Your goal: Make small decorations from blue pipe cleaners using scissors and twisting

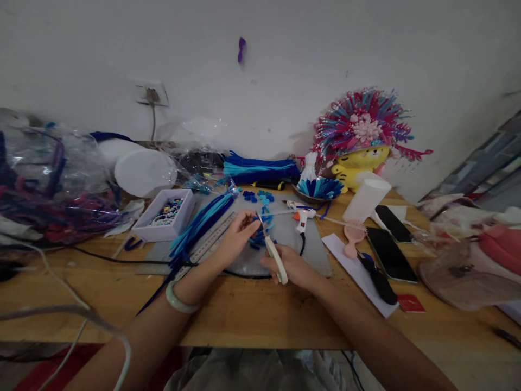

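In my right hand [291, 265] is a pair of scissors [277, 259] with pale handles, its blades pointing up and away from me. My left hand [241, 234] is closed in a pinch right by the blade tips; whatever lies between its fingertips is too small to make out. Under and beyond both hands a grey mat [244, 263] carries small blue pipe-cleaner pieces [257, 239] and curled dark and light blue shapes [265, 197]. Left of my left hand lie a ruler [211, 239] and a bundle of blue pipe cleaners [203, 220]. A white glue gun [303, 221] rests to the right.
A white box of beads [185, 214] stands left. Behind are more blue pipe cleaners [260, 169] and a bowl of blue pieces [313, 199]. On the right are a yellow figure with a decorated headdress [364, 160], a white cylinder [367, 200] and phones [391, 255]. A black cable [122, 260] crosses the table.
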`<state>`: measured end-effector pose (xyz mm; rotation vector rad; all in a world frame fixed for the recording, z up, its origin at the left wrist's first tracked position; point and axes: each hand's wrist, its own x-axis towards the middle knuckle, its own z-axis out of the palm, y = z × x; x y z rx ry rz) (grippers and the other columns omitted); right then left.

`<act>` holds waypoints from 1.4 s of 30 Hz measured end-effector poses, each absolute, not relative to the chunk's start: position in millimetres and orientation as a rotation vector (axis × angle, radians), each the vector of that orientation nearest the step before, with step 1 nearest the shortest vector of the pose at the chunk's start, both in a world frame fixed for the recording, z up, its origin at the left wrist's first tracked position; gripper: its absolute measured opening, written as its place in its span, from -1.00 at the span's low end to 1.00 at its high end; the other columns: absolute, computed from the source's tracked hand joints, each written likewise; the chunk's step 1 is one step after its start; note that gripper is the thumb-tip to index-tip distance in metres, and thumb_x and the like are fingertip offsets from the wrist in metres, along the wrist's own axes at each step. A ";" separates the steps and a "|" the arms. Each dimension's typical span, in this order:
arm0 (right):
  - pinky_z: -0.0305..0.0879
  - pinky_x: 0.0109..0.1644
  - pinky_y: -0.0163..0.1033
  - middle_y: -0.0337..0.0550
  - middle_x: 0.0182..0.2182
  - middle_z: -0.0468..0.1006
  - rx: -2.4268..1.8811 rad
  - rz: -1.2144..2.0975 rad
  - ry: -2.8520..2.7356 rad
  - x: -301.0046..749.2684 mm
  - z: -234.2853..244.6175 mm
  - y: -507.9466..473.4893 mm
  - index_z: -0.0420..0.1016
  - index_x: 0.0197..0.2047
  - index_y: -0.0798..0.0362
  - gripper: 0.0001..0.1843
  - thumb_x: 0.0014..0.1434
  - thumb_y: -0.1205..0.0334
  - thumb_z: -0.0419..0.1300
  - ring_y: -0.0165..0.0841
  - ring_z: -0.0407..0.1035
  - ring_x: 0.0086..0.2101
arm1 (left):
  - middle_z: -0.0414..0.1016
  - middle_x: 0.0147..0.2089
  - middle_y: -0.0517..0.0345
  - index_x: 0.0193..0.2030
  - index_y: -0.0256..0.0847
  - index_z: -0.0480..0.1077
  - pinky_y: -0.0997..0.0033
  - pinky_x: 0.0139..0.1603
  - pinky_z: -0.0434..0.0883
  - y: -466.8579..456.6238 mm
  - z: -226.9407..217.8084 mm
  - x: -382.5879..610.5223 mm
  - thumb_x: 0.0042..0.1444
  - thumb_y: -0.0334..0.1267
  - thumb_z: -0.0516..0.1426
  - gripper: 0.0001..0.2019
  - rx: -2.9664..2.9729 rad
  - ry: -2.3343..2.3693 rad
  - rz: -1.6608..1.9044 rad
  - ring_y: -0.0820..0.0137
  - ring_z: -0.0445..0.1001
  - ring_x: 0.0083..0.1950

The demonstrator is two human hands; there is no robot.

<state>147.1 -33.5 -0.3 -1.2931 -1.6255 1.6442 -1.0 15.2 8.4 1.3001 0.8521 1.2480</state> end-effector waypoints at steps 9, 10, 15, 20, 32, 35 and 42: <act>0.16 -0.55 -0.40 -0.28 -0.54 0.35 -1.279 1.519 -1.663 143.3 8.7 -37.5 0.30 -0.38 0.12 -0.73 -0.10 0.11 0.20 -0.52 0.22 -0.59 | 0.37 -0.39 0.25 -0.23 -0.19 0.32 0.46 -0.24 0.29 18.3 7.7 -5.6 -0.10 -0.27 0.15 -0.76 1.278 0.932 1.392 0.48 0.37 -0.35; 0.17 -0.53 -0.40 -0.26 -0.50 0.36 -1.257 1.538 -1.643 142.3 7.6 -37.8 0.30 -0.36 0.12 -0.71 -0.11 0.11 0.21 -0.51 0.23 -0.56 | 0.39 -0.38 0.24 -0.22 -0.19 0.33 0.46 -0.22 0.29 18.9 7.4 -6.2 -0.10 -0.28 0.15 -0.76 1.264 0.917 1.410 0.47 0.38 -0.33; 0.19 -0.48 -0.37 -0.24 -0.41 0.36 -1.208 1.550 -1.592 137.6 4.4 -39.6 0.28 -0.34 0.09 -0.59 -0.22 0.10 0.31 -0.50 0.24 -0.51 | 0.40 -0.38 0.20 -0.22 -0.17 0.38 0.45 -0.26 0.30 18.4 8.2 -7.3 -0.13 -0.30 0.18 -0.75 1.282 0.936 1.467 0.44 0.37 -0.33; 0.16 -0.50 -0.36 -0.31 -0.54 0.29 -1.176 1.583 -1.516 133.6 7.9 -41.7 0.25 -0.36 0.08 -0.58 -0.16 -0.05 0.24 -0.50 0.22 -0.55 | 0.39 -0.39 0.20 -0.36 -0.19 0.38 0.46 -0.28 0.30 13.1 11.4 -3.9 -0.17 -0.31 0.20 -0.83 1.364 0.982 1.506 0.43 0.34 -0.35; 0.11 -0.50 -0.35 -0.33 -0.59 0.27 -1.107 1.666 -1.346 134.5 8.1 -39.5 0.23 -0.39 0.06 -0.59 -0.13 -0.10 0.19 -0.50 0.20 -0.57 | 0.37 -0.31 0.17 -0.33 -0.22 0.34 0.47 -0.26 0.28 8.3 10.2 -4.1 -0.10 -0.27 0.16 -0.84 1.530 0.952 1.395 0.44 0.33 -0.31; 0.11 -0.47 -0.34 -0.34 -0.59 0.26 -1.077 1.682 -1.327 135.7 9.5 -40.5 0.23 -0.37 0.05 -0.56 -0.15 -0.13 0.19 -0.49 0.19 -0.56 | 0.36 -0.39 0.22 -0.25 -0.21 0.34 0.48 -0.33 0.28 7.9 11.5 -3.2 -0.13 -0.27 0.19 -0.75 1.508 0.983 1.324 0.47 0.33 -0.39; 0.09 -0.49 -0.32 -0.33 -0.60 0.23 -1.134 1.625 -1.405 136.7 9.6 -37.9 0.17 -0.45 0.04 -0.61 -0.12 -0.09 0.20 -0.48 0.16 -0.57 | 0.38 -0.45 0.24 -0.31 -0.22 0.40 0.48 -0.36 0.28 5.6 16.2 1.4 -0.18 -0.29 0.21 -0.79 1.490 1.048 1.334 0.47 0.33 -0.42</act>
